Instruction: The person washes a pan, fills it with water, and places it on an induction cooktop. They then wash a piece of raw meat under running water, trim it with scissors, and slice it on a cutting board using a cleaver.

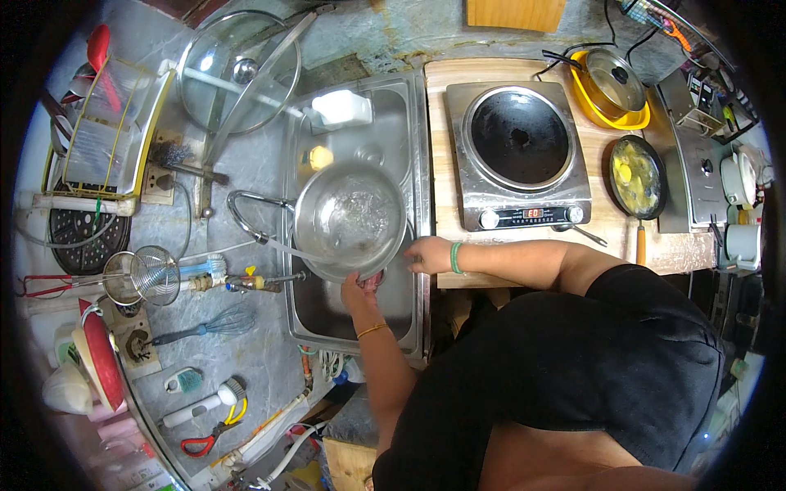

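Head view: your left hand (360, 296) has its fingers closed on the lower rim of the bowl (350, 214), mid-frame, probably to steady its water; the sink (327, 315) beneath would catch spills. Right of it, your right hand (427, 255) has curled fingers; I cannot tell if they grip anything.

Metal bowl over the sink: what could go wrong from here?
The bowl could tip and slosh what looks like water: the left hand holds its near edge, while the right hand is close by without a clear grip. Its far rim might also bump the faucet, which looks very close. On the counter, the frying pan's wooden handle points toward the person's right sleeve, so a backward elbow might catch it.
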Demonstrator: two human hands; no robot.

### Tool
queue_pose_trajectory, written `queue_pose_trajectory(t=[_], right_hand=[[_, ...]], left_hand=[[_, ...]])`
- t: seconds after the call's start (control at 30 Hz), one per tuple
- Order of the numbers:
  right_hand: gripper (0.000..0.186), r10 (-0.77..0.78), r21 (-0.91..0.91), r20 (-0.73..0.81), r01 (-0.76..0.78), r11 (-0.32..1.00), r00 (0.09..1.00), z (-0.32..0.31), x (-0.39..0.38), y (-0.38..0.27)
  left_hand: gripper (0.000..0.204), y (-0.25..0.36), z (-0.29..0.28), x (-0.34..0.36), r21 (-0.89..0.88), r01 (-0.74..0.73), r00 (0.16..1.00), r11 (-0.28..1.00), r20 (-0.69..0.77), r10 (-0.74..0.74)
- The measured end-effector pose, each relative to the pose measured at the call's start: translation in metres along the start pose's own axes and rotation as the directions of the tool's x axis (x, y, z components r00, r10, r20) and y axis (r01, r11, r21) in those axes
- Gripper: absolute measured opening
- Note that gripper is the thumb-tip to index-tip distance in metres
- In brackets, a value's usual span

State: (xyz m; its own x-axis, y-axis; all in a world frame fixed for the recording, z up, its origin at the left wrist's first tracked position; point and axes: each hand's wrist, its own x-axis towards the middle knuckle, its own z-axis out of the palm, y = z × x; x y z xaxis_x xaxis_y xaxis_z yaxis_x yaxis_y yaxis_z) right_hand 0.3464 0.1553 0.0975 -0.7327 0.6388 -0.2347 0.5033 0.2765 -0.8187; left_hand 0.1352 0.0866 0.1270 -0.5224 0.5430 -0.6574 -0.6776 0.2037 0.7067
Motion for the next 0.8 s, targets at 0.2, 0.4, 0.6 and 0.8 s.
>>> queue_pose_trajectory(t=[0.2,0.4,0.6,0.8], right_hand=[[0.075,0.319,0.873,0.156,-0.282,0.399,0.935,-0.010,0.026,-0.004],[0.067,0.495,0.720,-0.182,-0.228,0.656,0.850,-0.024,0.046,-0.020],[0.068,-0.449,-0.327,-0.462,0.323,0.888,0.765,-0.075,0.079,-0.123],[0.057,-0.699,-0.795,0.105,0.482,0.368,0.707,-0.076,0.168,-0.244]], left_hand=[[0.027,-0.014,-0.028,0.016,-0.029,-0.011,0.999,1.000,0.037,0.012],[0.031,-0.031,-0.066,0.054,0.038,0.054,0.996,0.998,0.066,-0.056],[0.039,-0.043,-0.066,0.059,-0.040,0.071,0.997,0.997,-0.034,-0.072],[0.043,-0.030,-0.047,0.030,-0.114,0.053,0.998,0.992,-0.013,-0.055]])
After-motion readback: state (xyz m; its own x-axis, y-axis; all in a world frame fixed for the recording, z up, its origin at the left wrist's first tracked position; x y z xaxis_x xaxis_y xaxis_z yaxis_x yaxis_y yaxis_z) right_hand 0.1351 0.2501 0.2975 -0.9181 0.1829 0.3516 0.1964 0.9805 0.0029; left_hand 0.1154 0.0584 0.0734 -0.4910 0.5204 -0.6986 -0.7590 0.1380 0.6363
